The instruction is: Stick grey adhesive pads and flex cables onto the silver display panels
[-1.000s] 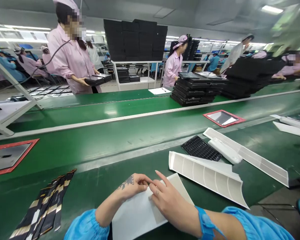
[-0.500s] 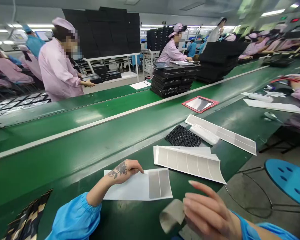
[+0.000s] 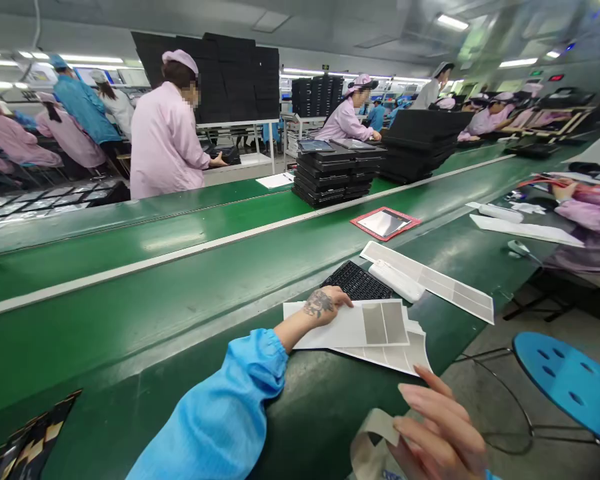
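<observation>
Moved rightward since the earlier frame, the white paper sheet with grey rectangles [image 3: 349, 330] is laid over pale grey-panelled sheets [image 3: 411, 356] under the left hand [image 3: 325, 308]; whether it is pinched cannot be told. By the right hand [image 3: 443, 430], a curled grey film strip [image 3: 362, 448] is pinched; if sticky, it could be spoiled should the curl close.

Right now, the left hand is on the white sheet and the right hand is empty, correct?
Not quite: the right hand isn't empty. The head view shows it holding a curled gray strip in its fingers. The left hand is on the white sheet, as you said.
</observation>
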The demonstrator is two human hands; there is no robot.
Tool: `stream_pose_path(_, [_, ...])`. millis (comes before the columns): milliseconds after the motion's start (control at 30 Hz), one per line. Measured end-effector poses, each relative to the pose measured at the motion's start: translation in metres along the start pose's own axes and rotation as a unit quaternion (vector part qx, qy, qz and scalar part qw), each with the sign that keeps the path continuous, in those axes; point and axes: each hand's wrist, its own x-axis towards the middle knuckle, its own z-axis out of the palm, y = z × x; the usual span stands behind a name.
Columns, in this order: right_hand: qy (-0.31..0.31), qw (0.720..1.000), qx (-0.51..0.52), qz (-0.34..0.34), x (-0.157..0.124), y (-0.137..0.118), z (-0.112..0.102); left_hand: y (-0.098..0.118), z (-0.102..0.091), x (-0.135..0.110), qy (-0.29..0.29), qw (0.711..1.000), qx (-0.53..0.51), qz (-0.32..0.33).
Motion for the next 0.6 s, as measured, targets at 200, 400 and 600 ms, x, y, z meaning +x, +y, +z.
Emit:
stream_pose_path(200, [-0.054, 0.998, -0.002, 0.014, 0.036, -0.006, 0.022, -0.011, 0.016, -0.013, 0.081, 0.996, 0.034, -0.011])
stream_pose_path(400, [-0.150, 0.978, 0.126, 0.072, 0.038, -0.002, 0.098, -0.055, -0.015, -0.154, 0.260, 0.963, 0.025, -0.069])
stream_pose_path(600, [-0.189, 0.945, 0.246, 0.104, 0.057, -0.028, 0.197, -0.082, -0.021, -0.268, 0.402, 0.882, 0.026, -0.246])
